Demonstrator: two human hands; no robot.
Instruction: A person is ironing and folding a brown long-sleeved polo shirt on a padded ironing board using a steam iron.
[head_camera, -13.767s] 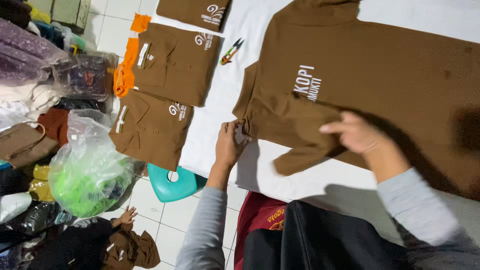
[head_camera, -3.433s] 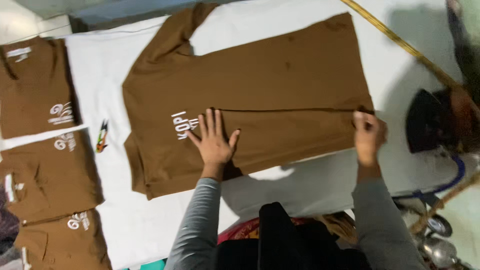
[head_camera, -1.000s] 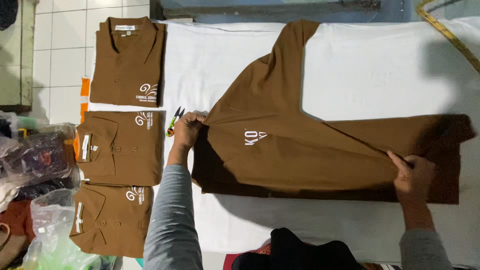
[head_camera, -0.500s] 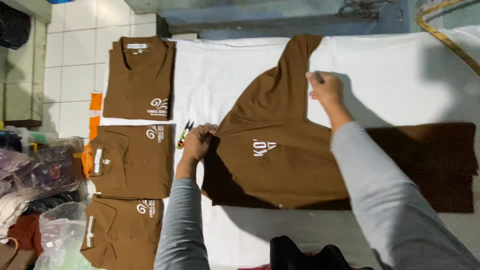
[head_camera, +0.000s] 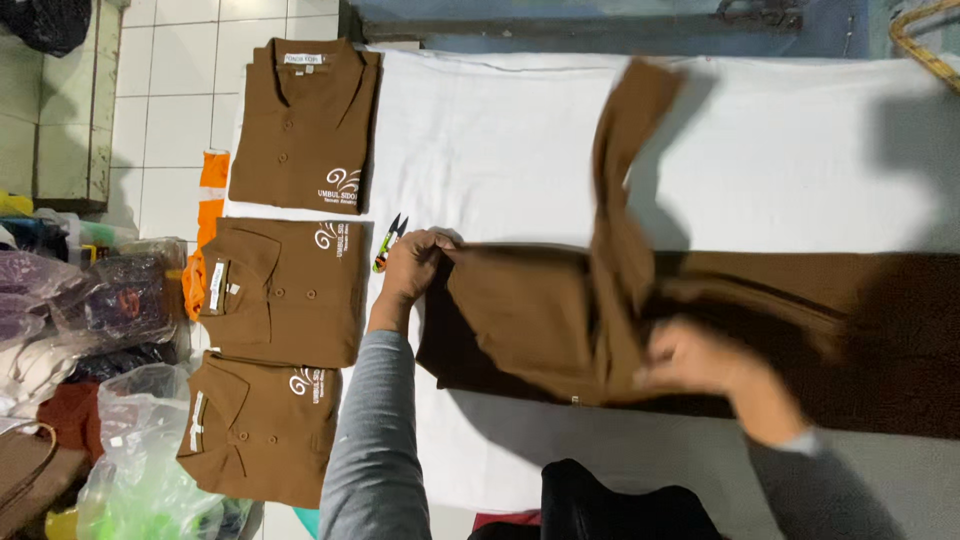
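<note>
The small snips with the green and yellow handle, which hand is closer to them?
Left. The left hand lies right beside the snips, pinning the brown shirt's edge. The right hand is far across the shirt, blurred.

The brown shirt (head_camera: 530, 315) lies flat on the white cloth, folded into a long strip that runs from the left hand (head_camera: 408, 268) past the right hand (head_camera: 700, 360) and on to the far right edge. The left hand pinches its top left corner, and the right hand, which looks blurry, rests on its lower middle part. One long sleeve (head_camera: 620, 170) sticks up and away from the strip, between the two hands, and its lower end lies across the folded part.
</note>
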